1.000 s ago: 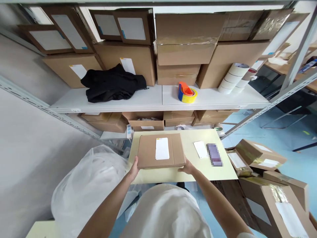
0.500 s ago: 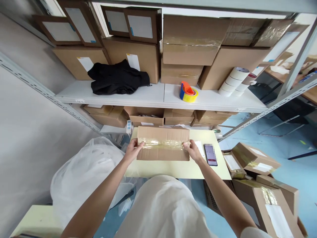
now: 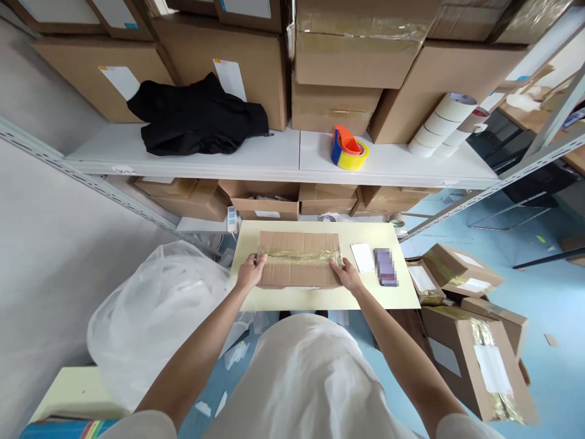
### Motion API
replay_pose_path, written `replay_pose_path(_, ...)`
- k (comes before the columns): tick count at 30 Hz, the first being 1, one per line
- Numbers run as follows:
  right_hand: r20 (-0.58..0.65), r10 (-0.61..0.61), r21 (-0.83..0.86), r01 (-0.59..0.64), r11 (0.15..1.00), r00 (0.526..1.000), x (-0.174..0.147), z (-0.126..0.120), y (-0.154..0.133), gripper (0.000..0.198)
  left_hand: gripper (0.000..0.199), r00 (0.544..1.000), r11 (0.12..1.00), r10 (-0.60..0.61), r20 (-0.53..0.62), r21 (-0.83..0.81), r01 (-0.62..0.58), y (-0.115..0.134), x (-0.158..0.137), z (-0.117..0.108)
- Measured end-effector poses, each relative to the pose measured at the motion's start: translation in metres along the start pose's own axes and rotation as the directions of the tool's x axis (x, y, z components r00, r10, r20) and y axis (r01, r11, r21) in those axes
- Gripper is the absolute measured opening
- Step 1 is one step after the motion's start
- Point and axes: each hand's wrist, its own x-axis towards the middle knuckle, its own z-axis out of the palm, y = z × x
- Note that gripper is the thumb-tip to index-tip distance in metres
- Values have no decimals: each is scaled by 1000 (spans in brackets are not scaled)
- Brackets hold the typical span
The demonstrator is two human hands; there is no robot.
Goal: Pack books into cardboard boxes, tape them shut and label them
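A brown cardboard box point(image 3: 299, 274) with clear tape along its top seam is held over the pale yellow table point(image 3: 365, 296). My left hand point(image 3: 251, 270) grips its left end, thumb on top by the tape. At the right end my right hand point(image 3: 346, 274) has the same kind of grip, thumb pressed on the top face. The fingers under the box are hidden. To the right of the box lie a white paper slip point(image 3: 362, 257) and a phone point(image 3: 386, 267) whose screen is blurred out.
A shelf point(image 3: 274, 160) ahead bears large cartons, a black garment point(image 3: 196, 119), a tape dispenser point(image 3: 348, 152) and white tape rolls point(image 3: 439, 125). A big translucent plastic bag point(image 3: 150, 311) stands at left. Taped boxes point(image 3: 479, 360) are piled on the floor at right.
The box has tilted, and a white edge now shows along its near side. The white slip is more fully uncovered. My view has tipped downward, and both hands still hold the box.
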Motion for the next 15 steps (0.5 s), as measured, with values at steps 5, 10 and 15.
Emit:
replay_pose_path(5,-8,-18,-56,18,998,1000,1,0,0,47,41,1000,998,-1,-5,55,1,1,-2,3)
replay_pose_path(10,-153,-152,-174,125,977,977,-8,5,4,61,54,943,967,246,-224,117,-224,3,-10,3)
replay_pose_path(15,-209,-503,-418,388,821,839,-22,2,-3,65,51,824,810,562,-76,252,-529,26,-27,2)
